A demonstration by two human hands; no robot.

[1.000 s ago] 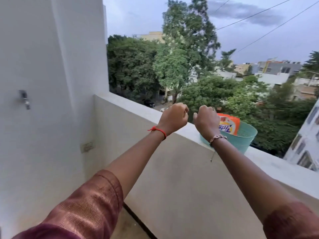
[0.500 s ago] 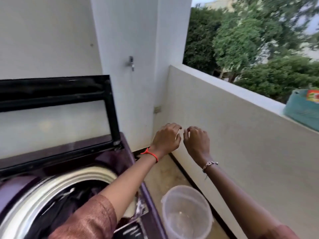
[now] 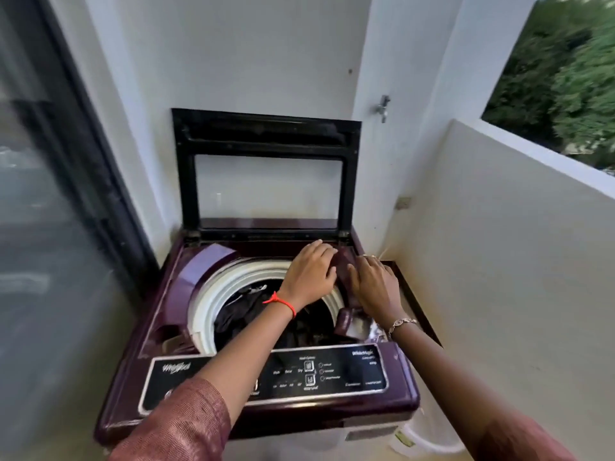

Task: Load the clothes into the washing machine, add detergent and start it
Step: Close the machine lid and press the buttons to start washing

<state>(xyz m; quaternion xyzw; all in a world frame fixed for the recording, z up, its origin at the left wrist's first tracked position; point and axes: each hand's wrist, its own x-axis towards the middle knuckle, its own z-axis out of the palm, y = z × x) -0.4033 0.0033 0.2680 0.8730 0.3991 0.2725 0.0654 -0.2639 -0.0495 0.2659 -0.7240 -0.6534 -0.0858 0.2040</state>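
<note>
- Clothes (image 3: 246,306): a dark heap lies inside the drum (image 3: 204,302) of the washing machine (image 3: 404,399), so loading appears to be done or nearly done.
- Lid (image 3: 266,168): it stands upright against the far wall, leaving the drum mouth fully exposed.
- Left hand (image 3: 309,272): it reaches across the drum mouth. The fingers are extended and rest on the far right part of the top deck, and nothing is clasped.
- Right hand (image 3: 374,284): it lies just right of the left hand with fingers spread flat on the deck's right edge, also holding nothing.
- Maroon flap (image 3: 342,264): this raised part sits between the two hands and touches both thumbs. It is judged to be the detergent compartment, though blur prevents confirmation.
- Key relation: the flap lies directly between the hands at the far right corner of the deck, with its long axis running near to far. Both hands are equally close, so either can work it.
- Detergent: no pack shows in this view, so the step in hand is judged to be preparing the compartment.
- Control panel (image 3: 332,375): it runs left to right along the near edge, under both forearms, and is untouched.
- Edges and room: the balcony wall (image 3: 515,247) stands close on the right, with a bucket (image 3: 429,439) on the floor at the near right corner. A glass door (image 3: 50,201) closes the left side. Open room lies above the deck and toward the near side.
</note>
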